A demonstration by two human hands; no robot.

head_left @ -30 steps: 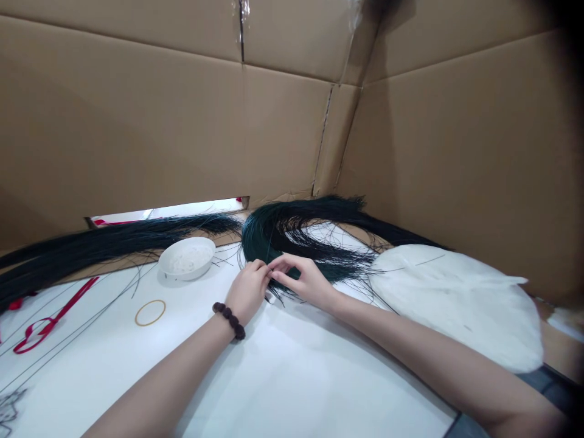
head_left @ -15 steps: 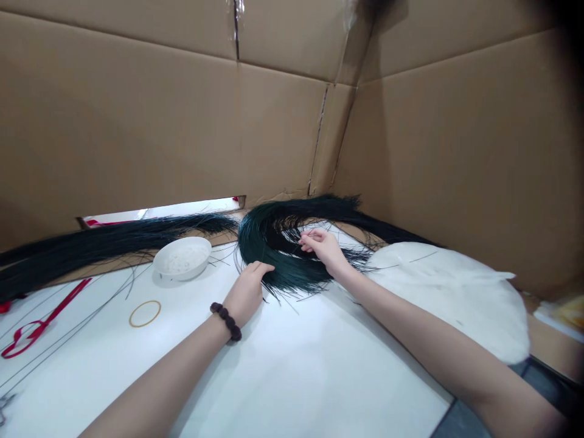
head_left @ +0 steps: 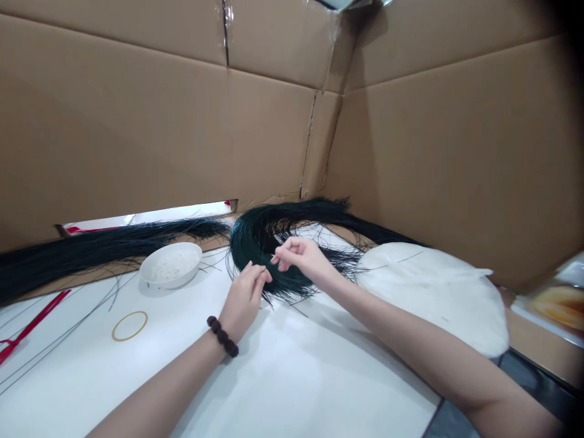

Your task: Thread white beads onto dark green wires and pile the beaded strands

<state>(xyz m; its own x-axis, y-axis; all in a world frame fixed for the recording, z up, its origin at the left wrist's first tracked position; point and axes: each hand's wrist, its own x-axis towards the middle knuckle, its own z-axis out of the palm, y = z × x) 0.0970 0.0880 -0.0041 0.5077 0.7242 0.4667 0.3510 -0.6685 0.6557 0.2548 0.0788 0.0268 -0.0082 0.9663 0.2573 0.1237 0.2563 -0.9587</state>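
Note:
A curved bundle of thin dark green strands (head_left: pixel 244 240) lies bent in a U on the white table, its loose ends spreading to the right. At the near edge of the bend is my left hand (head_left: pixel 246 291), a dark beaded band on its wrist, its fingers drawn together; whatever they hold is too small to make out. Just to the right, my right hand (head_left: pixel 298 255) hovers over the bundle with thumb and fingertips pinched. A tiny pale bit shows at those fingertips, too small to name.
A white bowl (head_left: pixel 171 266) with small clear pieces stands left of the bundle. Nearby lie a yellow ring (head_left: pixel 130 326), a red ribbon (head_left: pixel 39 319) and another dark strand bundle (head_left: pixel 100 244). A white bag (head_left: pixel 433 292) sits right. Cardboard walls (head_left: pixel 150 121) enclose the back.
My right hand has moved left and slightly down, out of the bundle's opening and close to my left hand. My left hand's fingers have lifted a little. The view has shifted slightly right.

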